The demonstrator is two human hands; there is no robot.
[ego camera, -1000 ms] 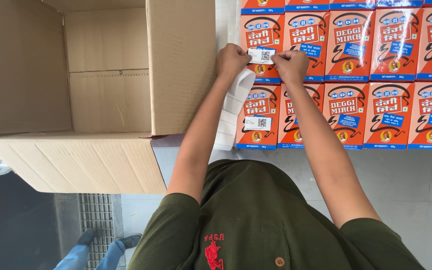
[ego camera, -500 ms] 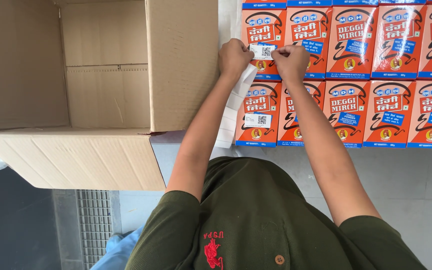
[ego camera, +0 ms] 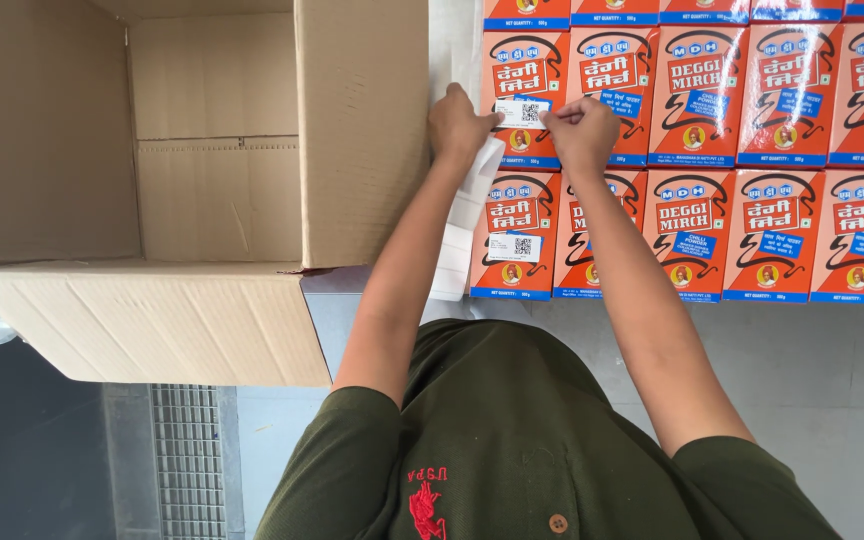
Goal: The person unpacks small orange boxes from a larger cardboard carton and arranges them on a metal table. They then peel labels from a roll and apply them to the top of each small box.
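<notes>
Pressing a small white rectangular paper sticker (ego camera: pixel 523 111) onto a glossy orange-red cardboard carton (ego camera: pixel 524 100), the left hand (ego camera: pixel 458 127) and right hand (ego camera: pixel 581 130) pinch its two ends with curled fingers. A strip of white backing paper (ego camera: pixel 465 215) trails beneath the left hand, beside an open, matte brown corrugated box (ego camera: pixel 212 190).

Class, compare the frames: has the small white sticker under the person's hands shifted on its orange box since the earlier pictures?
No. The white sticker sits on the same spot of the orange box, with the left hand and right hand at its ends.
</notes>
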